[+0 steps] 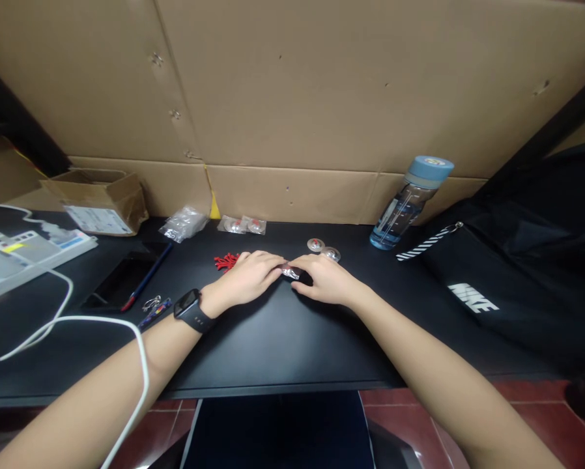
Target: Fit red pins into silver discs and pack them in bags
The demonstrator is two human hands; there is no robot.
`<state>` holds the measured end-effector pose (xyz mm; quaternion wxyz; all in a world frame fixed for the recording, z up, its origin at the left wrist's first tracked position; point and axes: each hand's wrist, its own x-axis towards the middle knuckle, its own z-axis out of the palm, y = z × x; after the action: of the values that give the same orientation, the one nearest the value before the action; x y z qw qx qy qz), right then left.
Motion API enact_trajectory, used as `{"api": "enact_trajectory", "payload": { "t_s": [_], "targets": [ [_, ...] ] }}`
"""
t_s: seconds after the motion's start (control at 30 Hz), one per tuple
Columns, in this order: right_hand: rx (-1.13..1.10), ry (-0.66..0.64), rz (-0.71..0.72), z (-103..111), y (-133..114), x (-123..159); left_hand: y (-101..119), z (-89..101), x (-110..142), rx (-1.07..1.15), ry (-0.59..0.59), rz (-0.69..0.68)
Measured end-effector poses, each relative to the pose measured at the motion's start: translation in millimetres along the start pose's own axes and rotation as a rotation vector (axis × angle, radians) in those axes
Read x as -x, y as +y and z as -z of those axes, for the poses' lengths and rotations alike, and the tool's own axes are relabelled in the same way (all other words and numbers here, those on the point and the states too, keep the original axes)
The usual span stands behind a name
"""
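My left hand point(247, 279) and my right hand point(326, 280) meet over the middle of the black desk point(273, 339). Both pinch a small clear plastic packet point(290, 271) with something red and silver inside. My left wrist wears a black smartwatch point(191, 310). A bunch of small red pieces point(225, 261) lies just left of my left hand. Two round silver pieces point(322, 249) sit just behind my right hand.
Clear packets point(242, 225) and a crumpled plastic bag point(182, 223) lie at the back by the cardboard wall. A blue-lidded water bottle point(410, 205) stands back right, a black bag point(517, 273) right. A cardboard box point(99, 200), power strip point(23, 251), white cable point(101, 322), pen point(146, 279) and keys point(154, 306) lie left.
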<state>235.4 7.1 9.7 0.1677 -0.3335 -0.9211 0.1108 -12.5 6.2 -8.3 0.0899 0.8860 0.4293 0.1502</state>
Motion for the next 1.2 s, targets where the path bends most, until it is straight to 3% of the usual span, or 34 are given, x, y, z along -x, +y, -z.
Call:
{"api": "enact_trajectory", "payload": {
  "t_s": [0.13,0.37,0.63,0.9,1.03,1.2],
  "targets": [
    [0.019,-0.016,-0.037,1.7,0.2,-0.1,2.5,-3.9,2.0,-0.026,-0.034,-0.016],
    [0.056,0.071,-0.052,-5.9,1.0,-3.7,4.1,0.0,0.7,-0.068,0.02,-0.029],
    [-0.328,0.162,-0.082,-7.7,5.9,-3.7,-0.8,7.7,-6.4,0.067,0.186,-0.014],
    [-0.6,0.261,-0.213,-8.9,6.4,-5.7,16.7,21.3,0.1,0.107,0.286,-0.03],
    [-0.721,0.305,-0.281,-7.4,4.2,-5.1,21.8,18.8,2.2,0.051,0.29,-0.118],
    [-0.833,0.275,-0.313,-11.5,6.7,-5.2,17.8,18.0,1.1,0.056,0.278,-0.105]
  ]
}}
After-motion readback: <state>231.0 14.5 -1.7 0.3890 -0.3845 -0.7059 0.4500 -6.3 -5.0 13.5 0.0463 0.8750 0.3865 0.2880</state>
